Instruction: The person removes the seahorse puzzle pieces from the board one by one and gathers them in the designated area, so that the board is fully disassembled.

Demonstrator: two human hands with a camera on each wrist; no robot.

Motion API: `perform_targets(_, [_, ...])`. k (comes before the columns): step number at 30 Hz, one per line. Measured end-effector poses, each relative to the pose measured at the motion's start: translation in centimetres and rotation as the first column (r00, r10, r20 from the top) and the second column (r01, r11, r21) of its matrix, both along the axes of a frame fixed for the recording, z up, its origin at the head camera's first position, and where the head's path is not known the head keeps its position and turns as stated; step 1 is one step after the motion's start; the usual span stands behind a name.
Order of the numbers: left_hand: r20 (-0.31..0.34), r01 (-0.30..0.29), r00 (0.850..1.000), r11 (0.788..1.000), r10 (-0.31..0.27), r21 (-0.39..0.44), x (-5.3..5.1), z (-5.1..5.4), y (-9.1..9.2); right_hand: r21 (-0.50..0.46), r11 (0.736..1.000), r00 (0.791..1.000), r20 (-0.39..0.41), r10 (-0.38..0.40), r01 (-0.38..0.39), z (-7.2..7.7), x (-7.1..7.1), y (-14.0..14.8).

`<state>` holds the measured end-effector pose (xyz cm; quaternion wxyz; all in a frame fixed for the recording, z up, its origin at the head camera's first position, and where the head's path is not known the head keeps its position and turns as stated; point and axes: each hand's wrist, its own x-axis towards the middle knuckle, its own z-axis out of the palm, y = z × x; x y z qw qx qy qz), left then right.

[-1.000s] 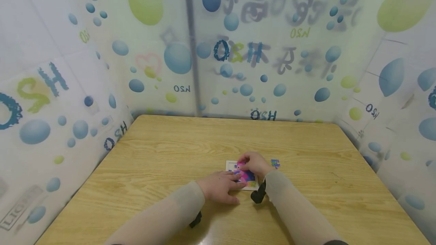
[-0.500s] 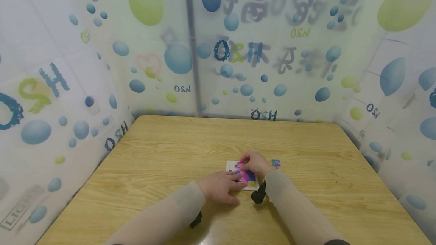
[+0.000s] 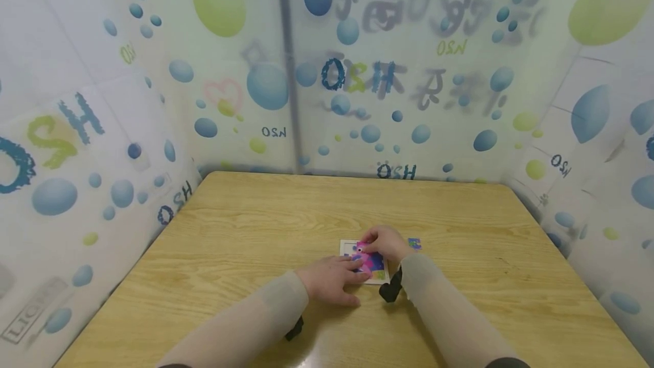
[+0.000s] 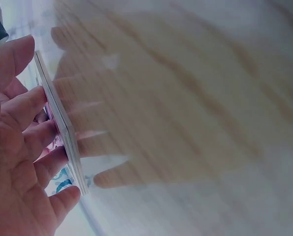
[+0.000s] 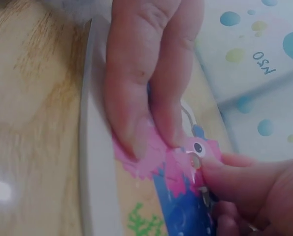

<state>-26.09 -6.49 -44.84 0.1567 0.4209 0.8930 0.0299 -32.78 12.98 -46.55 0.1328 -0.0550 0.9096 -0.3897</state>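
The fingers of the right hand [image 3: 387, 245] are clamped on a pink puzzle piece printed with an eye [image 5: 199, 148], the thumb on its near face; whether the piece sits flush cannot be told. It is at about twelve o'clock in the jigsaw puzzle [image 5: 185, 211]. The left hand [image 3: 332, 280] reaches in from eight o'clock, its fingers straight and spread apart, some resting on the pink part of the picture, others touching the edge of the white puzzle tray [image 5: 94, 172]. Blue and green, plant-like printing shows on the puzzle. At about ten o'clock inside the tray, bare outlined backing shows. A loose puzzle piece [image 3: 414, 243] lies on the wood-grain desk [image 3: 255, 214], well clear of the tray at two o'clock, near the right hand. Farther out, a curtain [image 3: 230, 55] printed with blue and green drops stands behind the desk at twelve o'clock.
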Motion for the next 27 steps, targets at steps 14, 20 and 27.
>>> perform_targets(14, [0.0, -0.014, 1.0, 1.0, 0.014, 0.003, 0.04, -0.07, 0.01, 0.003, 1.0, 1.0, 0.003, 0.016, -0.016, 0.01, -0.18, 0.63])
perform_targets(20, [-0.008, -0.013, 1.0, 1.0, 0.013, 0.003, 0.08, 0.02, -0.04, -0.004, 0.999, 0.999, 0.015, 0.042, -0.042, 0.07, -0.25, 0.89])
perform_targets(27, [-0.013, -0.015, 1.0, 1.0, 0.015, -0.005, 0.21, 0.13, 0.0, -0.068, 0.997, 0.998, 0.053, 0.025, -0.021, 0.08, -0.31, 0.89])
